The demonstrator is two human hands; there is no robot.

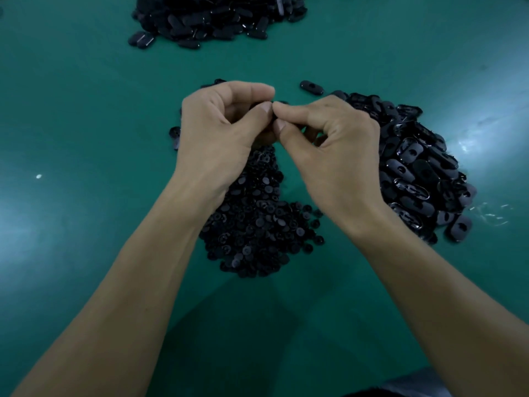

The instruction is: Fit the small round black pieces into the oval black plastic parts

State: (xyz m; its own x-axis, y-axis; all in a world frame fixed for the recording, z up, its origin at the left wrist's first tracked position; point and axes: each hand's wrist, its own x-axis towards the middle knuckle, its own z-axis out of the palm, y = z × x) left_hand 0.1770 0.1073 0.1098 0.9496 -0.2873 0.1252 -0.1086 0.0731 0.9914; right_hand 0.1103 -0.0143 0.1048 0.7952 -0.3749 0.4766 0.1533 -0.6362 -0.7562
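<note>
In the head view, at the centre of the frame, the left hand (220, 124) and right hand (329, 144) are brought together fingertip to fingertip, fingers curled. A dark piece (253, 106) is pinched between them, mostly hidden; its kind cannot be told. The round black pieces (257, 219) are heaped below the hands. The oval parts (415, 167) are piled at right on the green table (86, 110), with another pile (217, 18) at the top.

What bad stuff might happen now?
The left hand and right hand pinch a mostly hidden black part right above the heap of small round black pieces; if it slips, it could vanish among them. A forearm might also nudge the pile of oval black plastic parts across the green table.
</note>
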